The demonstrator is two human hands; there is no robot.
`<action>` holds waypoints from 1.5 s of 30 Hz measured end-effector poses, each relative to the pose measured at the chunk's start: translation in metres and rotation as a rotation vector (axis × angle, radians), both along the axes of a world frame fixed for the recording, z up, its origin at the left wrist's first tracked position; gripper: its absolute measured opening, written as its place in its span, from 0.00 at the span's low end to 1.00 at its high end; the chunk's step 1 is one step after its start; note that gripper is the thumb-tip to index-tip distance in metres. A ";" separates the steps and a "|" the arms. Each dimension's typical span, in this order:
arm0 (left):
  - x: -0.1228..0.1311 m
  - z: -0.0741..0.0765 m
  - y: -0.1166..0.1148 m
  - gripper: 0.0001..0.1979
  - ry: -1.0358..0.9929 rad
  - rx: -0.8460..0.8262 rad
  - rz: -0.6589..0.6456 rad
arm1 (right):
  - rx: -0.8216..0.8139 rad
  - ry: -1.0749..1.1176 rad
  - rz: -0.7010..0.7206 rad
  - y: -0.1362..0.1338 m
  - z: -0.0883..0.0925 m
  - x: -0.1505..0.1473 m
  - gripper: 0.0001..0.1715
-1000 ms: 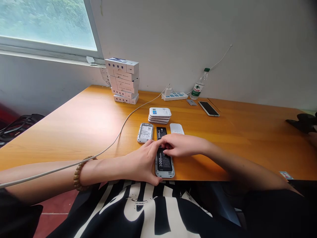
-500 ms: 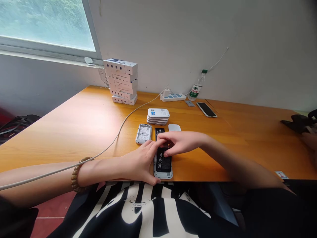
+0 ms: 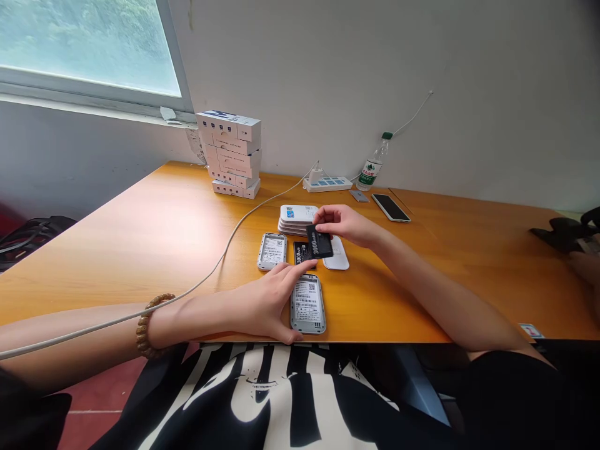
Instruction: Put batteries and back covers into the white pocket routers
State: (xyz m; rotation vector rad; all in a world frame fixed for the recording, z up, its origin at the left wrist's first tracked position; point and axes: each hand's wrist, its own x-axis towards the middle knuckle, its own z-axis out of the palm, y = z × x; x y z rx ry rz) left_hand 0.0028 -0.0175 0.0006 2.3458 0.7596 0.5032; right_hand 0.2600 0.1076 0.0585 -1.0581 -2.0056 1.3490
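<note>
Between the thumb and fingers of my right hand (image 3: 344, 224) is a black battery (image 3: 320, 242) marked 3000mAh, lifted over the table. Below it lies a second black battery (image 3: 302, 252), partly covered by the held one. My left hand (image 3: 274, 300) rests with thumb and fingers apart along the left side of a white device shell (image 3: 308, 306). That shell's battery bay is bare and shows a printed label. Another opened device (image 3: 272, 252), also with its label showing, lies further back to the left. A white cover (image 3: 338, 256) lies right of the batteries.
Several white devices (image 3: 296, 215) are stacked behind. White boxes (image 3: 234, 153) stand piled at the back left. A power strip (image 3: 328, 184), a water bottle (image 3: 370, 165) and a phone (image 3: 391, 207) sit toward the wall. A white cable (image 3: 206, 278) crosses over my left forearm.
The battery has come out of the near device shell and moved up and away in my right hand. My left hand has stayed beside the shell.
</note>
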 end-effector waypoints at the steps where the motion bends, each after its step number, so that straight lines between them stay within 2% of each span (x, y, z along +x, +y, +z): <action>1: 0.000 0.002 -0.001 0.64 0.015 -0.003 -0.005 | 0.009 0.015 -0.048 0.000 -0.005 -0.003 0.17; 5: 0.000 0.007 -0.002 0.58 0.058 0.021 -0.018 | 0.025 -0.030 -0.089 -0.004 -0.022 -0.018 0.12; 9: 0.000 0.009 -0.001 0.52 0.096 0.062 -0.031 | 0.126 -0.109 -0.156 -0.009 -0.030 -0.025 0.03; 14: 0.000 0.012 0.000 0.49 0.122 0.090 -0.057 | 0.436 -0.308 -0.183 -0.018 -0.034 -0.028 0.06; 18: -0.001 0.011 0.002 0.49 0.122 0.100 -0.070 | 0.568 -0.465 -0.119 -0.026 -0.032 -0.025 0.10; 20: -0.002 0.009 0.003 0.48 0.120 0.103 -0.077 | 0.583 -0.519 0.007 -0.028 -0.030 -0.022 0.16; 22: -0.002 0.007 0.003 0.48 0.109 0.101 -0.090 | 0.552 -0.564 0.146 -0.027 -0.029 -0.017 0.30; 25: -0.006 0.007 0.006 0.46 0.068 0.093 -0.138 | 0.523 -0.598 0.250 -0.023 -0.030 -0.012 0.42; 27: -0.011 0.011 0.014 0.44 0.013 0.135 -0.186 | 0.549 -0.579 0.289 -0.019 -0.033 -0.009 0.42; 30: -0.025 0.019 0.036 0.42 -0.092 0.265 -0.217 | 0.580 -0.495 0.354 -0.015 -0.036 -0.009 0.33; 33: -0.041 0.019 0.068 0.41 -0.097 0.279 -0.090 | 0.575 -0.452 0.364 -0.015 -0.036 -0.010 0.33; 37: -0.055 0.011 0.098 0.45 -0.002 0.143 0.063 | 0.546 -0.508 0.334 -0.019 -0.032 -0.011 0.39; 40: -0.058 0.009 0.105 0.45 0.031 0.131 0.082 | 0.548 -0.536 0.327 -0.020 -0.031 -0.012 0.39; 45: -0.059 0.017 0.105 0.45 0.090 0.150 0.078 | 0.571 -0.518 0.336 -0.021 -0.032 -0.013 0.41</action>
